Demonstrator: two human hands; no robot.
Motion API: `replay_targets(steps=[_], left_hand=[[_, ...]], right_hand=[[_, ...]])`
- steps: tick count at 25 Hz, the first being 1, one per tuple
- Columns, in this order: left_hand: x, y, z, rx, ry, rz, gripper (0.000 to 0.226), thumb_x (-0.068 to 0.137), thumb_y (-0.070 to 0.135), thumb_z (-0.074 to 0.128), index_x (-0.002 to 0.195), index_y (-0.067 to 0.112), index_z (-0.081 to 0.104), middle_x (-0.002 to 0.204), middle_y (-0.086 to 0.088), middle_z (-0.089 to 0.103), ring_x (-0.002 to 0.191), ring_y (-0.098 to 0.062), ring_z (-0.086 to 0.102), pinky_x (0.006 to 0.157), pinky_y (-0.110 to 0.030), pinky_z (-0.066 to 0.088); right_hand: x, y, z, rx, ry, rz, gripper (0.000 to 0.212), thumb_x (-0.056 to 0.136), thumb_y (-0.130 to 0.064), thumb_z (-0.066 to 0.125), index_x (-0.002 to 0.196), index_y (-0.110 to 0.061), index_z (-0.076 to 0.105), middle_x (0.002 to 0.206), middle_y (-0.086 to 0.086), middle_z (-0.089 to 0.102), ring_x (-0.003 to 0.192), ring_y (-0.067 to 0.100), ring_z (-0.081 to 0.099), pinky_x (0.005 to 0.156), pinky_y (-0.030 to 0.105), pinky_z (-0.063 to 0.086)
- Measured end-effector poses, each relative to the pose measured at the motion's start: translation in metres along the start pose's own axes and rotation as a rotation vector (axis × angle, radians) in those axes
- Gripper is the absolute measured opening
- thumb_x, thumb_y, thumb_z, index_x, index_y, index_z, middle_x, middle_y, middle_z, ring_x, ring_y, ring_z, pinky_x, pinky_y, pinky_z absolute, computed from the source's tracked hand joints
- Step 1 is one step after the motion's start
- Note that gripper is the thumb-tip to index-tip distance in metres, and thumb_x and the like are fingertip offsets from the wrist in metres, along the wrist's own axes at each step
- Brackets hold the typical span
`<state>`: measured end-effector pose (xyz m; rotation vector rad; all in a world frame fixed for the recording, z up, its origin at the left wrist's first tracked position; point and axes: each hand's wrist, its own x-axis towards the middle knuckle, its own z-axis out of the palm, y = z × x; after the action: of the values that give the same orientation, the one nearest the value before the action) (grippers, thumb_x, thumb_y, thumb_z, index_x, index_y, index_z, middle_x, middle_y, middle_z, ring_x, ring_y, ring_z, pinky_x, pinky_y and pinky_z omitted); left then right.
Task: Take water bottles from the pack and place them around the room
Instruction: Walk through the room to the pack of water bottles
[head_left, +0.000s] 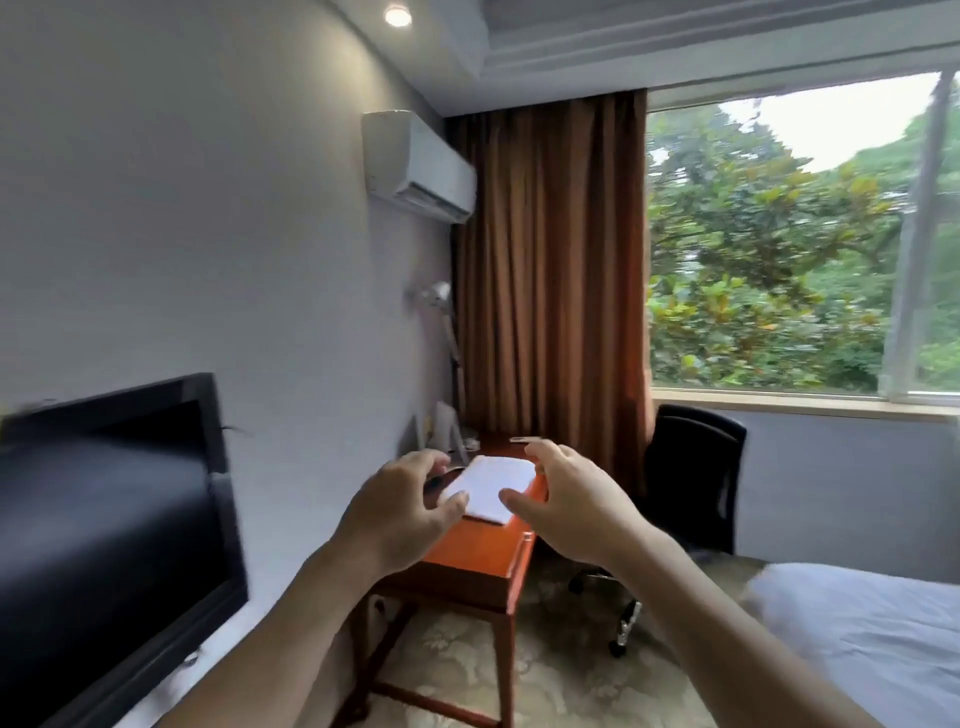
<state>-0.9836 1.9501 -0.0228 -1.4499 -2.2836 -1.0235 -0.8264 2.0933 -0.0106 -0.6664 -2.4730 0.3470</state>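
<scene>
No water bottle or bottle pack shows in the head view. My left hand (402, 512) and my right hand (569, 501) are stretched out in front of me at chest height, fingers loosely curved and holding nothing. They hover in the air on either side of a folded white towel (491, 486) that lies on an orange wooden desk (467, 566) further away. Neither hand touches the towel or the desk.
A black television (114, 525) stands at the left against the wall. A black office chair (693, 475) sits right of the desk under the window (779, 234). A white bed (872, 639) fills the lower right. Brown curtain (550, 270), desk lamp (436, 301), air conditioner (421, 166) behind.
</scene>
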Motion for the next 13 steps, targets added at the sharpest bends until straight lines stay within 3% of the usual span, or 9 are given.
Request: replay_targets(steps=[2,8,13], left_hand=[[-0.02,-0.037,-0.03,0.066,0.044,-0.085,0.053,0.081,0.049,0.064,0.126,0.021,0.061,0.121,0.004,0.066,0.109,-0.017,0.061,0.088,-0.029,0.047],[-0.121,-0.145,-0.169,0.363,0.208,-0.395,0.051,0.088,0.05,0.064,0.132,0.025,0.056,0.129,0.008,0.063,0.115,-0.015,0.058,0.09,-0.029,0.046],[-0.243,-0.185,-0.295,0.589,0.387,-0.627,0.056,0.087,0.053,0.062,0.135,0.025,0.054,0.13,0.01,0.061,0.119,-0.013,0.057,0.094,-0.031,0.049]], right_hand=[[0.024,-0.042,0.036,0.075,-0.038,-0.104,0.06,0.085,-0.057,0.061,0.128,-0.016,0.052,0.126,0.008,0.062,0.118,0.03,0.057,0.094,0.04,0.045],[0.041,-0.225,0.137,0.284,-0.219,-0.45,0.069,0.085,-0.062,0.057,0.139,-0.021,0.045,0.132,0.004,0.06,0.115,0.026,0.058,0.089,0.037,0.046],[0.01,-0.403,0.181,0.496,-0.332,-0.756,0.072,0.085,-0.064,0.058,0.144,-0.024,0.042,0.136,-0.001,0.057,0.118,0.019,0.056,0.087,0.032,0.045]])
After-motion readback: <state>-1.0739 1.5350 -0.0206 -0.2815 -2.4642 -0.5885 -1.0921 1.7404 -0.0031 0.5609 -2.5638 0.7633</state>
